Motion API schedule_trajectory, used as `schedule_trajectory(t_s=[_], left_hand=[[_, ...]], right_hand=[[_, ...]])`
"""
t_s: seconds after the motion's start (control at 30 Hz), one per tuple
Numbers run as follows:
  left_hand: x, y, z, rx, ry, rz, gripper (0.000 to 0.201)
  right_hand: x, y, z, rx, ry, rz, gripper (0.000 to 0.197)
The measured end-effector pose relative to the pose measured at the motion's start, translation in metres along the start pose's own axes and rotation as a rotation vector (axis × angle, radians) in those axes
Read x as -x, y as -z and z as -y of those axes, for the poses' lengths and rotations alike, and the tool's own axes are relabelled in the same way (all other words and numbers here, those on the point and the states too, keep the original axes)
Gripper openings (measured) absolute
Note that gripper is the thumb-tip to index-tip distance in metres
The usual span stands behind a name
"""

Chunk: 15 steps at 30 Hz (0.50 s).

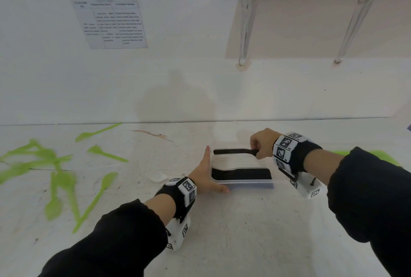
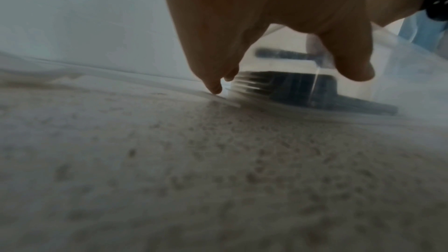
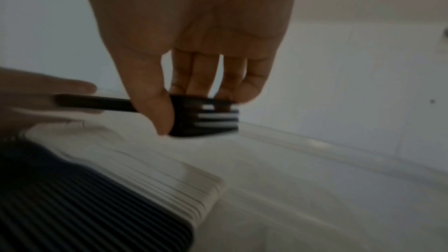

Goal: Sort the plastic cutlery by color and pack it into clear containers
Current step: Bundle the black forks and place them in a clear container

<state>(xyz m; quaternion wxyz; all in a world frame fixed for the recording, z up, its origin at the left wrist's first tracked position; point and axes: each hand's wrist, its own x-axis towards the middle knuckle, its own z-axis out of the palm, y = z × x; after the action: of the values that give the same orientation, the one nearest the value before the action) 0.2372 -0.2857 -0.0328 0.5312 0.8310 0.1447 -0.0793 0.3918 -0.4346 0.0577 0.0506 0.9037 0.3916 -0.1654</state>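
Observation:
A clear container (image 1: 244,184) sits on the white table, packed with a row of white cutlery (image 1: 235,162) behind a row of black cutlery (image 1: 240,175). My right hand (image 1: 261,143) pinches a black fork (image 1: 233,151) by its head, holding it level over the container's far side. In the right wrist view the black fork (image 3: 206,116) shows its tines under my thumb and fingers. My left hand (image 1: 205,174) lies flat against the container's left wall, fingers straight and thumb along the front. The left wrist view shows the clear container (image 2: 303,87) behind those fingers (image 2: 213,83).
Several green plastic spoons and forks (image 1: 53,176) lie scattered across the left of the table. More green cutlery (image 1: 382,156) shows behind my right forearm. The wall runs close behind the container, with a shelf (image 1: 322,16) above on the right.

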Motion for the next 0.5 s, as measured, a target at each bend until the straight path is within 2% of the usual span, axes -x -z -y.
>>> schedule_trajectory(t_s=[0.07,0.17,0.27,0.37,0.43,0.5], left_hand=[[-0.002,-0.001,0.002,0.002,0.006,-0.009,0.142],[-0.003,-0.001,0.004,-0.004,0.004,-0.014,0.136],[-0.005,-0.001,0.005,0.017,-0.004,0.003,0.136],[-0.005,0.0,0.007,0.052,-0.012,0.018,0.14],[-0.005,0.0,0.007,0.045,-0.006,0.016,0.145],[-0.005,-0.001,0.007,0.023,-0.005,0.014,0.146]], right_hand=[[-0.005,0.001,0.007,0.063,0.004,0.063,0.033],[-0.013,-0.001,0.017,0.215,0.038,0.094,0.033],[-0.019,-0.006,0.025,0.385,0.085,0.066,0.018],[-0.019,-0.006,0.034,0.524,0.11,0.108,0.008],[-0.022,-0.006,0.036,0.551,0.116,0.129,0.014],[-0.026,-0.006,0.034,0.52,0.109,0.133,0.03]])
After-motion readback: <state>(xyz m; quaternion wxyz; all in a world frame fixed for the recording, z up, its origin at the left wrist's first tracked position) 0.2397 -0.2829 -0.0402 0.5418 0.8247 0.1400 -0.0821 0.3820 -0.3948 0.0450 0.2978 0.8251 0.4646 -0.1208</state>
